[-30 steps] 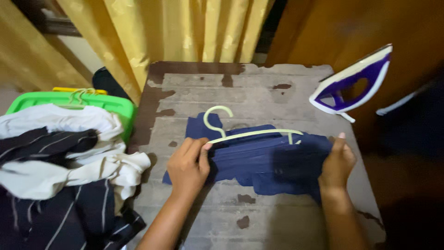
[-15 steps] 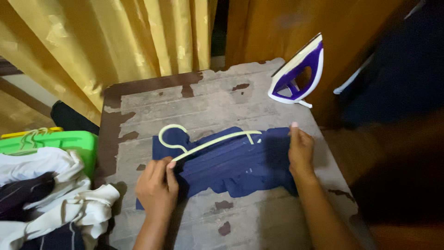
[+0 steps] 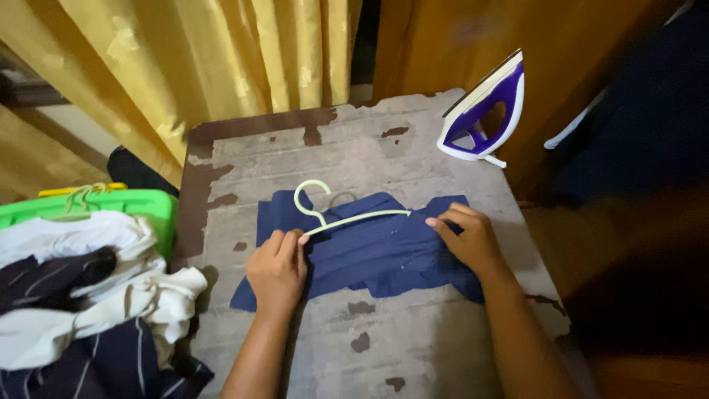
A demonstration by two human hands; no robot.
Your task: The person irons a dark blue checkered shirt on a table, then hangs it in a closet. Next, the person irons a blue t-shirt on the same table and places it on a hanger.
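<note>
I'm seeing the right hand (image 3: 467, 240) sliding inward from the cloth's edge, now pinching the hanger (image 3: 347, 214) bar's right end; the left hand (image 3: 278, 267) is still gripping its left end over the navy garment (image 3: 369, 255) lying on the table (image 3: 310, 148).

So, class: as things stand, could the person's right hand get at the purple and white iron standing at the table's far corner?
Probably yes. The right hand rests on the navy garment, and only bare tabletop lies between it and the upright iron; nothing blocks the way.
</note>
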